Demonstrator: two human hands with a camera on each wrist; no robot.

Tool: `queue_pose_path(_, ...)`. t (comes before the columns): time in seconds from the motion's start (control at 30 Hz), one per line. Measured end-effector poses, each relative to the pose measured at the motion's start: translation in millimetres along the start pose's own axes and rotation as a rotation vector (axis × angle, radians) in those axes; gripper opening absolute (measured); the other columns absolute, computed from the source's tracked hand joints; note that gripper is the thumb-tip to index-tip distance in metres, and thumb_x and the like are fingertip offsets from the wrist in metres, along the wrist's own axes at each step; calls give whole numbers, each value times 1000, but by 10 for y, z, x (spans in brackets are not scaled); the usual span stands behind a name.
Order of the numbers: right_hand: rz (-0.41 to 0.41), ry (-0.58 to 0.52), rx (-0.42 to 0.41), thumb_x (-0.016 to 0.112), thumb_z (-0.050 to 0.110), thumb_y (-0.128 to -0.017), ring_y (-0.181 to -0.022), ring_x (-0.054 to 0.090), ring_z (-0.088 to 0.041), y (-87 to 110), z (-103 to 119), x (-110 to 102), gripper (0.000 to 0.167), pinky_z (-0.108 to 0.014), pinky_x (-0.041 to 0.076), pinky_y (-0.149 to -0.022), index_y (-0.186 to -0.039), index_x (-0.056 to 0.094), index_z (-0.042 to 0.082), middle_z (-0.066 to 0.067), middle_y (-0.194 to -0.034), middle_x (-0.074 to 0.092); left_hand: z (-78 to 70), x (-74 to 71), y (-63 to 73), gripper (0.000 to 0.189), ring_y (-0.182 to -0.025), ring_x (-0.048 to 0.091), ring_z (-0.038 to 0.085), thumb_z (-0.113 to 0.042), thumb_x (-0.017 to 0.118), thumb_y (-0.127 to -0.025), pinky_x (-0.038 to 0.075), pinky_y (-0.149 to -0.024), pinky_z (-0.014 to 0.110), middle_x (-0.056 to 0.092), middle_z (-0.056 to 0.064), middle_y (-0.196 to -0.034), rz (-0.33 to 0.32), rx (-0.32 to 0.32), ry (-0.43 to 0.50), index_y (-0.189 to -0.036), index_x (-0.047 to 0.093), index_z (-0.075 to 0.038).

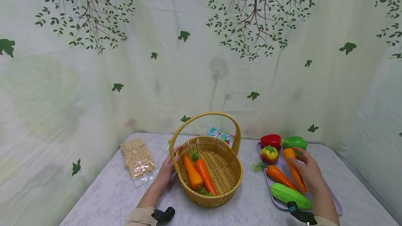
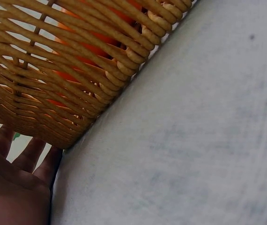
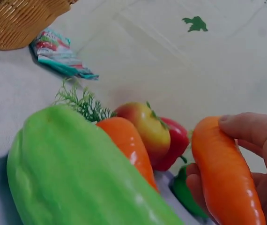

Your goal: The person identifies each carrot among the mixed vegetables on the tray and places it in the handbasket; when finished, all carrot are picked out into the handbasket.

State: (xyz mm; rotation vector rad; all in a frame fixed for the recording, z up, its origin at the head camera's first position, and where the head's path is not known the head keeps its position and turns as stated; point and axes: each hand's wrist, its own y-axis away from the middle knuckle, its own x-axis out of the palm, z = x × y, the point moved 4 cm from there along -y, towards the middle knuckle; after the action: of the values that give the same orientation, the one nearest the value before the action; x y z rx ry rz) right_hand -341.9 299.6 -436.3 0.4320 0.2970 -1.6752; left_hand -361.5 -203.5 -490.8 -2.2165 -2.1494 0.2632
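Note:
My right hand pinches an orange carrot between thumb and fingers over the purple tray. In the right wrist view the thumb lies on the thick end of the carrot. My left hand rests against the left outer side of the wicker basket; its fingers look extended along the weave. Two carrots lie inside the basket at the left. On the tray beneath the held carrot are another carrot with green fronds and a ridged green gourd-like vegetable.
At the tray's far end sit a red pepper, a red-and-yellow fruit and a green pepper. A bag of grains lies left of the basket. Behind the basket is a colourful packet. The basket's tall handle arches overhead.

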Motion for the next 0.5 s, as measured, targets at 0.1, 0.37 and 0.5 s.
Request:
queue_pose_path(0.1, 52, 13, -7, 55, 47, -100, -116, 57, -37, 19, 71, 36, 74, -32, 58, -84, -158, 22, 16, -29, -154, 32, 3, -1, -4, 47, -148, 32, 29, -42, 42, -106, 25, -119, 55, 39, 7, -160, -1, 1, 1, -151, 42, -29)
queue_pose_path(0.37, 180, 82, -70, 64, 46, -95, -130, 46, -41, 73, 262, 155, 73, -43, 55, -96, -155, 32, 20, -25, -154, 37, -2, -1, 1, 47, -149, 31, 30, -42, 42, -106, 24, -120, 58, 40, 7, -159, -5, 10, -20, -151, 42, -29)
queue_pose_path(0.5, 241, 81, -179, 65, 38, -96, -132, 42, -45, 75, 334, 233, 66, -42, 55, -94, -152, 37, 17, -26, -150, 41, -5, -1, 5, 47, -148, 31, 28, -41, 42, -106, 25, -120, 56, 40, 7, -159, 0, 8, -9, -151, 42, -29)
